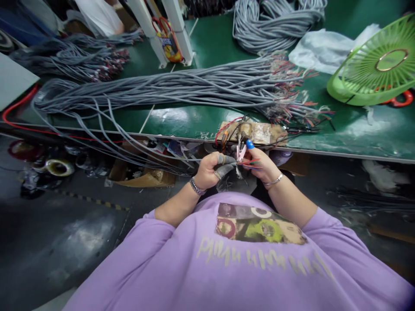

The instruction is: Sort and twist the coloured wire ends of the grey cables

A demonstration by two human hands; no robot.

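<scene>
My left hand is closed, with grey coverings on its thumb and forefinger, and pinches a grey cable near its stripped end. Red, green and other coloured wires run from there to my right hand. That hand is curled around the wires, its thumb raised in a blue finger cot. Between both hands, close to the right thumb, is a pink clip-like piece; whether the thumb touches it I cannot tell. Pale strands hang below the wires.
A long bundle of grey cables with frayed ends lies along the green table. A taped block with leads sits at its front edge. Around them are a green fan, a plastic bag, a cable coil and a white post.
</scene>
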